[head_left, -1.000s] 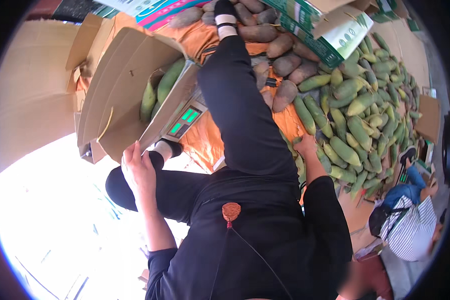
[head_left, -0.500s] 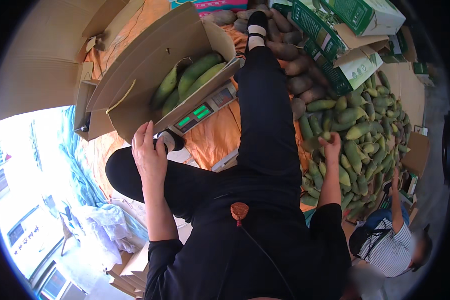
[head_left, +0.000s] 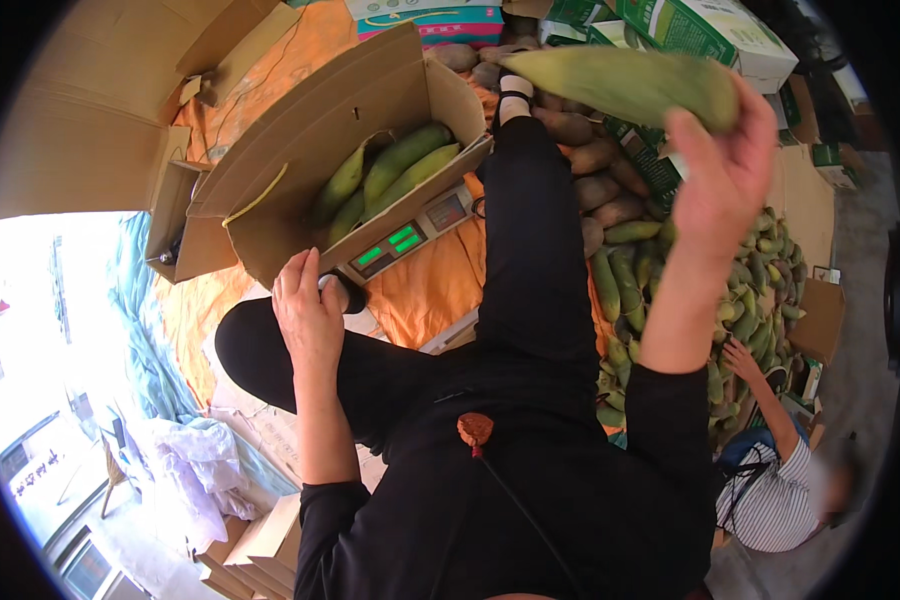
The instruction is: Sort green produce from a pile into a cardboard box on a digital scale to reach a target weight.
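High at the right, my right hand [head_left: 725, 170] is closed round the thick end of a long green radish [head_left: 625, 85], whose pointed end aims left. My left hand [head_left: 308, 312] holds nothing; its fingers stretch forward beside the near corner of an open cardboard box [head_left: 300, 160], and I cannot tell whether they touch it. Several green radishes [head_left: 402, 160] lie inside the box. Under the box sits a scale [head_left: 400, 243] with a lit green display. A large pile of green radishes [head_left: 760, 290] spreads to the right of my leg.
Dark reddish radishes [head_left: 595, 190] lie beyond my outstretched leg. Green and white cartons [head_left: 720, 45] stand at the far right. A co-worker in a striped shirt [head_left: 770, 505] reaches a hand [head_left: 745, 362] onto the pile. Orange sheeting [head_left: 410, 295] covers the floor under the scale.
My right hand has risen from the pile and moved forward, now with a green radish in it. My left hand stays by the box corner. The co-worker's hand has come down onto the pile.
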